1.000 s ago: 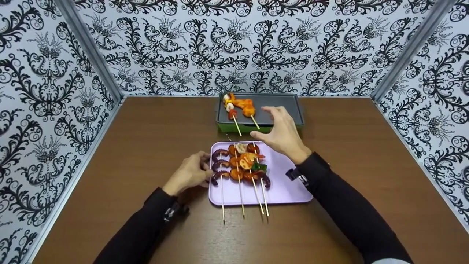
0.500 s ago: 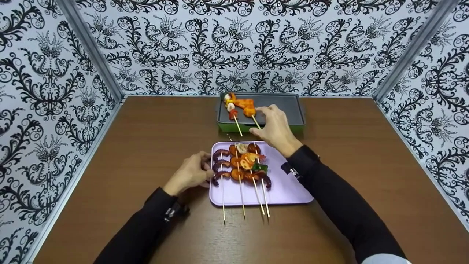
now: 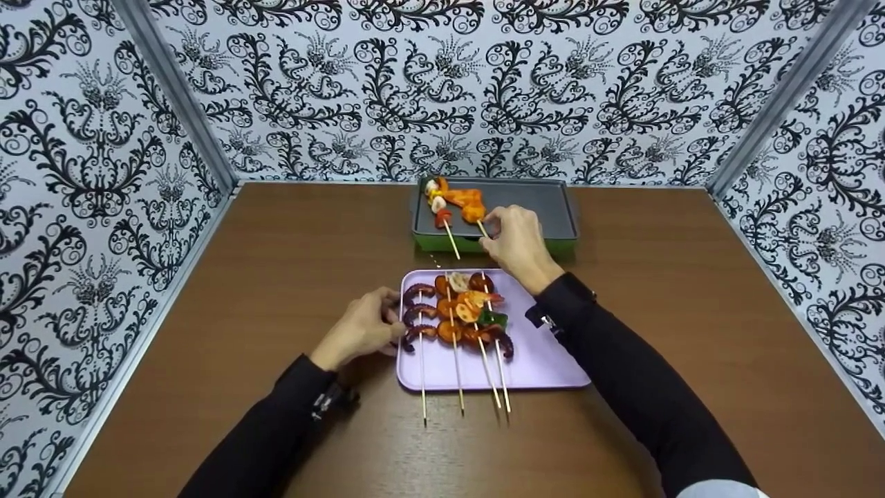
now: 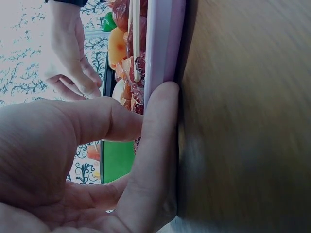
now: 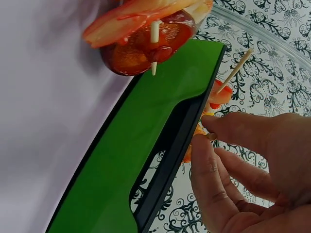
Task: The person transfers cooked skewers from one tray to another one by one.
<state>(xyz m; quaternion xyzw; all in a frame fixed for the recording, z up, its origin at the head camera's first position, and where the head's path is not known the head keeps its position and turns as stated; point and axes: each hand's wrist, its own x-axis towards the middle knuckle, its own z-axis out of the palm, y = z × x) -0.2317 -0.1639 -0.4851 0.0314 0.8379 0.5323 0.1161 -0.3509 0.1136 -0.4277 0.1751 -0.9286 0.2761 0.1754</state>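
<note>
At the left edge of the lilac tray (image 3: 546, 356), my left hand (image 3: 358, 328) holds the rim; the left wrist view has the thumb at the rim and a finger along the tray's side (image 4: 165, 43). My right hand (image 3: 518, 245) is at the front of the grey-topped green grill (image 3: 532, 204). Its thumb and forefinger pinch the stick of an orange meat skewer (image 3: 473, 212), with the stick's end (image 5: 212, 137) showing between the fingertips. Beside it on the grill lies a mixed skewer (image 3: 442, 218) with red and white pieces.
Several skewers lie on the tray, including an octopus-tentacle one (image 3: 420, 313) at the left and one with a shrimp and green pepper (image 3: 492, 318). Their sticks overhang the front edge. Patterned walls (image 3: 442, 90) enclose the brown table (image 3: 311, 242) at the back and sides.
My right hand has moved left and its spread thumb and fingers have closed on the orange meat skewer's stick. My left hand stays at the tray's edge.
</note>
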